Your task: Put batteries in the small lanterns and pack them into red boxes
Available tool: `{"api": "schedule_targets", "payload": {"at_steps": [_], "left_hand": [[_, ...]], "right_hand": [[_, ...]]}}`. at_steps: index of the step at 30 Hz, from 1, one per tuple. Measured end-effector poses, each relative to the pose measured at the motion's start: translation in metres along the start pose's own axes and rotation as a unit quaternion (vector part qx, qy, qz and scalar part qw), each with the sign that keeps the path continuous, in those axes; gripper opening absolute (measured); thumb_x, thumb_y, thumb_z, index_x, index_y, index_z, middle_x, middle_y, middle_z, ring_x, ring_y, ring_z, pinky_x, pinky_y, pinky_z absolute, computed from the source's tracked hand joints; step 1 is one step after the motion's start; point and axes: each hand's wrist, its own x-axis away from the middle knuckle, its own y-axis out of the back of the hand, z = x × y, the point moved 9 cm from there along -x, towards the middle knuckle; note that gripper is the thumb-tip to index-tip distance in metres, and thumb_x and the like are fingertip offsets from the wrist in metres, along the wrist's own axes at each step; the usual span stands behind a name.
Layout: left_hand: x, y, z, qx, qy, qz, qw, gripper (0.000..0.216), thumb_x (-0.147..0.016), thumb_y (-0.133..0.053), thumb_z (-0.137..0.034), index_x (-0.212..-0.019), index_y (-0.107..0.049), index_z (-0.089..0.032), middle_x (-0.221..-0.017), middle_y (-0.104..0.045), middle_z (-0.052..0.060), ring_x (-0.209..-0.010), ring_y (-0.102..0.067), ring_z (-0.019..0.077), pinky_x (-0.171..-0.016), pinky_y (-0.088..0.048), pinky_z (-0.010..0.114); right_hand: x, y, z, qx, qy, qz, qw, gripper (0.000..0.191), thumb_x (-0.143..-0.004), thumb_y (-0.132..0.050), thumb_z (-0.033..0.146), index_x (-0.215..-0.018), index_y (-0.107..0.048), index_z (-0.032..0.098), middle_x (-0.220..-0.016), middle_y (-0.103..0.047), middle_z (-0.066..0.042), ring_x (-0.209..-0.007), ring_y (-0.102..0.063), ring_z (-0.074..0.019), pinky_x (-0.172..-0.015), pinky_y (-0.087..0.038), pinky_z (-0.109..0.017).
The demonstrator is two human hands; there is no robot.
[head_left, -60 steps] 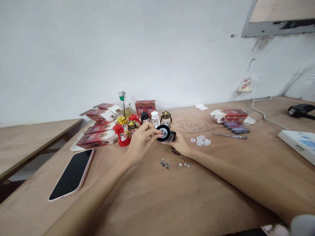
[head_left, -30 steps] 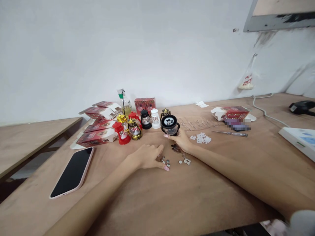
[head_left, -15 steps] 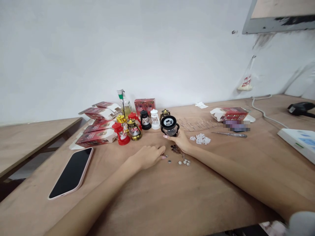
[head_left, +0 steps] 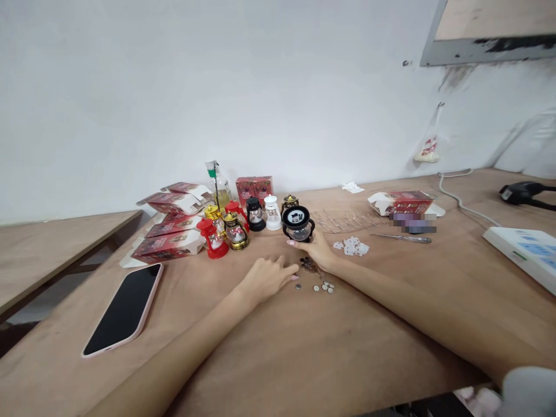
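My right hand (head_left: 319, 250) is closed on a small black toy lantern (head_left: 297, 223), tipped so its round base faces me. My left hand (head_left: 268, 275) rests on the wooden table (head_left: 304, 347) with its fingertips pinched together beside a scatter of small button batteries (head_left: 322, 286). Whether a battery sits in the pinch I cannot make out. A darker heap of tiny parts (head_left: 309, 265) lies just under my right wrist.
Several toy lanterns (head_left: 237, 227) in red, gold, black and white stand behind my hands, with red boxes (head_left: 171, 229) to their left. A phone (head_left: 124, 310) lies at the front left. White tabs (head_left: 353, 247), a screwdriver (head_left: 403, 237) and a white device (head_left: 523, 246) lie to the right.
My left hand left the lantern's base, dropped to the table and closed its fingertips among the batteries. My right hand lifted the lantern a little and holds it alone.
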Motion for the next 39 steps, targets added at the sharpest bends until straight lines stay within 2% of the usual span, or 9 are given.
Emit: {"api": "schedule_targets", "payload": {"at_steps": [8, 12, 16, 18, 20, 24, 26, 32, 39], "left_hand": [[0.0, -0.001, -0.011, 0.001, -0.015, 0.011, 1.0, 0.023, -0.091, -0.037, -0.01, -0.107, -0.052, -0.018, -0.1, -0.062, 0.012, -0.075, -0.067, 0.0216, -0.053, -0.041, 0.026], [-0.002, -0.004, -0.003, 0.038, 0.013, -0.011, 0.999, 0.018, -0.094, -0.034, -0.014, -0.101, -0.051, -0.014, -0.096, -0.063, 0.013, -0.079, -0.066, 0.0242, -0.057, -0.045, 0.028], [-0.003, 0.001, 0.037, 0.207, 0.107, -0.081, 0.969, 0.017, -0.095, -0.038, -0.026, -0.087, -0.048, -0.016, -0.083, -0.064, 0.01, -0.072, -0.064, 0.0217, -0.061, -0.044, 0.029], [0.001, 0.009, 0.064, 0.366, 0.16, -0.158, 0.903, 0.019, -0.095, -0.039, -0.027, -0.08, -0.044, -0.018, -0.074, -0.062, 0.005, -0.063, -0.059, 0.0158, -0.061, -0.043, 0.026], [0.006, 0.008, 0.088, 0.556, 0.204, -0.204, 0.78, 0.022, -0.095, -0.039, -0.028, -0.076, -0.041, -0.018, -0.066, -0.058, 0.0, -0.051, -0.053, 0.0104, -0.055, -0.041, 0.022], [0.005, -0.017, 0.094, 0.838, 0.268, -0.134, 0.456, 0.024, -0.094, -0.043, -0.021, -0.071, -0.045, -0.014, -0.062, -0.055, -0.002, -0.043, -0.044, 0.0037, -0.045, -0.035, 0.015], [0.005, -0.023, 0.087, 0.879, 0.276, -0.085, 0.379, 0.025, -0.094, -0.042, -0.015, -0.069, -0.047, -0.011, -0.061, -0.051, -0.001, -0.042, -0.04, 0.0016, -0.043, -0.033, 0.013], [0.006, -0.024, 0.086, 0.904, 0.27, -0.076, 0.322, 0.028, -0.093, -0.036, -0.007, -0.067, -0.046, -0.011, -0.061, -0.045, -0.003, -0.041, -0.033, -0.0007, -0.04, -0.031, 0.009], [0.007, -0.013, 0.101, 0.894, 0.245, -0.156, 0.342, 0.009, -0.082, -0.057, -0.005, -0.075, -0.055, -0.011, -0.069, -0.058, -0.001, -0.046, -0.039, 0.0004, -0.046, -0.035, 0.013]], "right_hand": [[0.002, -0.002, 0.0, 0.002, -0.018, 0.004, 1.0, 0.044, -0.056, -0.082, 0.031, -0.093, -0.062, 0.018, -0.1, -0.068, -0.005, -0.095, -0.061, -0.0204, -0.094, -0.045, -0.039], [0.002, -0.003, -0.003, -0.009, -0.021, 0.014, 1.0, 0.044, -0.056, -0.082, 0.031, -0.094, -0.062, 0.018, -0.103, -0.068, -0.005, -0.097, -0.061, -0.0202, -0.096, -0.044, -0.039], [0.002, -0.001, -0.008, 0.002, -0.037, 0.009, 0.999, 0.046, -0.056, -0.082, 0.033, -0.093, -0.062, 0.018, -0.103, -0.069, -0.007, -0.097, -0.062, -0.0212, -0.096, -0.045, -0.041], [0.002, -0.001, -0.007, 0.005, -0.034, 0.009, 0.999, 0.047, -0.055, -0.082, 0.033, -0.094, -0.062, 0.018, -0.105, -0.068, -0.007, -0.098, -0.062, -0.0214, -0.096, -0.045, -0.041], [0.002, -0.002, -0.004, 0.009, -0.019, 0.012, 1.0, 0.046, -0.056, -0.082, 0.033, -0.095, -0.062, 0.019, -0.106, -0.068, -0.006, -0.099, -0.062, -0.0212, -0.096, -0.045, -0.04], [0.002, -0.002, 0.001, 0.02, 0.001, 0.013, 1.0, 0.042, -0.058, -0.081, 0.032, -0.094, -0.063, 0.019, -0.102, -0.069, -0.005, -0.099, -0.061, -0.021, -0.096, -0.044, -0.04], [0.002, -0.002, 0.0, 0.023, 0.0, 0.014, 1.0, 0.044, -0.058, -0.081, 0.033, -0.095, -0.062, 0.019, -0.103, -0.069, -0.005, -0.099, -0.061, -0.0211, -0.095, -0.045, -0.04], [0.002, -0.003, -0.003, 0.023, -0.004, 0.021, 0.999, 0.045, -0.059, -0.081, 0.034, -0.097, -0.062, 0.019, -0.104, -0.068, -0.005, -0.098, -0.062, -0.0207, -0.095, -0.045, -0.04], [0.002, -0.004, -0.002, 0.031, -0.005, 0.028, 0.999, 0.046, -0.058, -0.081, 0.034, -0.097, -0.063, 0.019, -0.105, -0.068, -0.006, -0.1, -0.061, -0.0213, -0.097, -0.043, -0.041]]}}
